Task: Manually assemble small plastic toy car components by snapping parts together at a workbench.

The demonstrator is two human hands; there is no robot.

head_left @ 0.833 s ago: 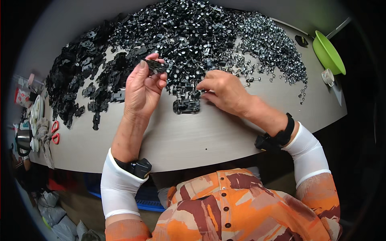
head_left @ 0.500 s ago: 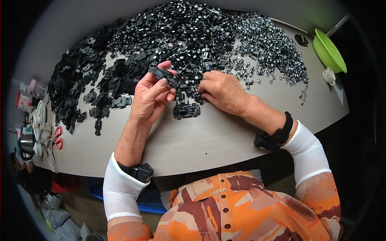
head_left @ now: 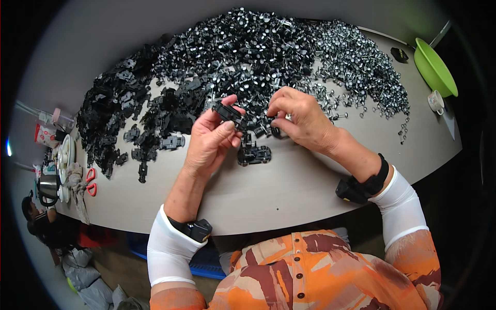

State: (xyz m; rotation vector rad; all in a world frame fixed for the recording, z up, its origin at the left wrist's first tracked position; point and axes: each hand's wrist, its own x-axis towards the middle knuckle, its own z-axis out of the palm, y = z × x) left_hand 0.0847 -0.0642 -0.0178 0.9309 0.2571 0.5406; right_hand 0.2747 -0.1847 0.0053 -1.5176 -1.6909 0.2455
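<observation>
My left hand (head_left: 209, 139) grips a black plastic toy car chassis (head_left: 226, 111) between thumb and fingers, held tilted above the table. To its right is my right hand (head_left: 305, 121), with thumb and fingertips drawn together in a pinch. Whatever lies in that pinch is too small and dark to make out. Just below the hands, several black chassis pieces (head_left: 254, 155) rest on the table, with small wheels showing on them. Behind both hands spreads a heap of black parts with small silver-faced wheels (head_left: 248, 49).
Wheel-and-axle pieces (head_left: 351, 62) cover the far right; black chassis parts (head_left: 116, 103) pile up at left. A green basin (head_left: 436, 70) and a cup (head_left: 435, 102) stand at the right edge. Red-handled scissors (head_left: 91, 182), a cloth (head_left: 77, 188) and a metal pot (head_left: 49, 187) are at left. Another person (head_left: 44, 225) is beyond.
The whole view has shifted, so the table appears farther right and lower. My right hand's fingertips have lifted slightly from beside the parts. My left hand still holds the chassis.
</observation>
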